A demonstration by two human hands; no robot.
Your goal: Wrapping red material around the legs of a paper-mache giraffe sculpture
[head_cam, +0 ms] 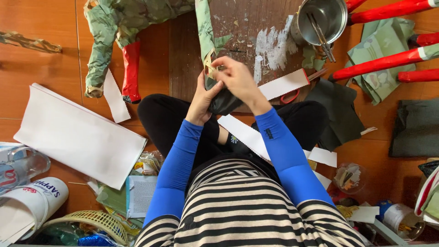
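Head view: I look straight down on my own lap, legs crossed on the orange wooden floor (41, 77), both forearms in blue sleeves raised toward the middle. My left hand (201, 98) cups a dark rolled bundle (224, 103) from below and the side, fingers closed on it; my right hand (238, 77) bends over the top of it, fingertips pinched together on a strip of camouflage-patterned paper (204, 32) that runs up from the bundle over the scuffed brown board (256, 27). The bundle sits just above my knees, at the board's near edge. A white zigzag-edged paper strip (283, 84) lies on the board just right of my hands, red-handled scissors (292, 96) partly beneath it. A steel pot (320, 18) stands at the board's far right corner. Left, a broad white sheet (77, 135) lies flat; a white printed bag (32, 201) sits at the lower left corner. Red sticks (379, 61) cross the upper right. Bare floor shows mostly at upper left.
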